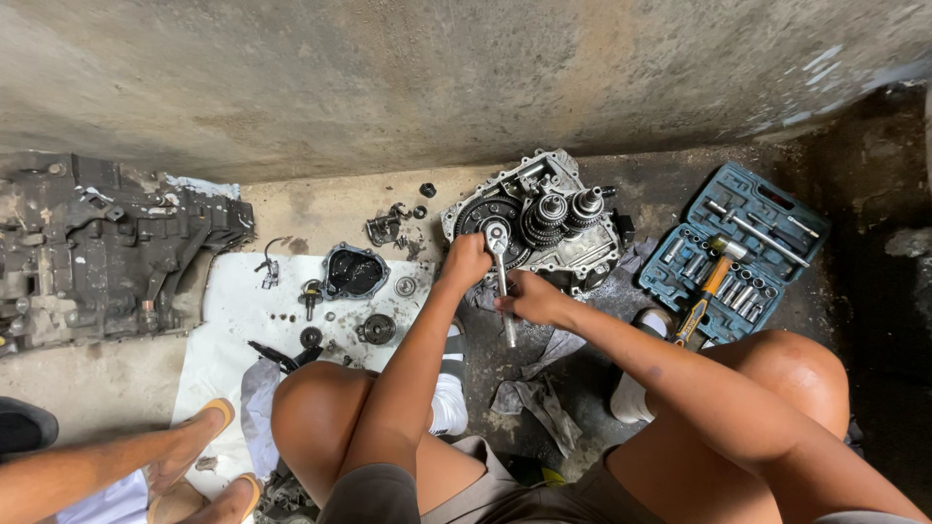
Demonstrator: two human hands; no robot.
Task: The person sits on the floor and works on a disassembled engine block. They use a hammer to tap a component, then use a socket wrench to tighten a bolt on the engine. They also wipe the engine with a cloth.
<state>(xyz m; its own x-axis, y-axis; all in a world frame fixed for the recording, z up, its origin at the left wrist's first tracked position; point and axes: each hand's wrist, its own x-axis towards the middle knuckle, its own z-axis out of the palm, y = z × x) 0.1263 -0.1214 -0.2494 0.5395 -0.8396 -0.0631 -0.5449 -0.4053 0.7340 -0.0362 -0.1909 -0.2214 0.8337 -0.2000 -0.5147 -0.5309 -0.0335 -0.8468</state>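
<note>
A: Ratchet wrench (502, 281)?
B: Long axis runs 12 to 6; head on the open gearbox (539, 228) at 12.
A: Hands?
B: Right hand (529, 299) closed round the handle, nearer. Left hand (466, 260) fisted beside the head, at 10.

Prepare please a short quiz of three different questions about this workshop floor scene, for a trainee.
1. True or false: the left hand rests at the head of the long silver ratchet wrench, on the open grey metal gearbox with exposed gears.
2. Multiple choice: what lies across the open blue plastic socket tool case? A) a saw B) an orange-handled hammer C) a drill
3. Fill in: the right hand grips the wrench's ____.

Key: 1 true; 2 B; 3 handle.
</note>
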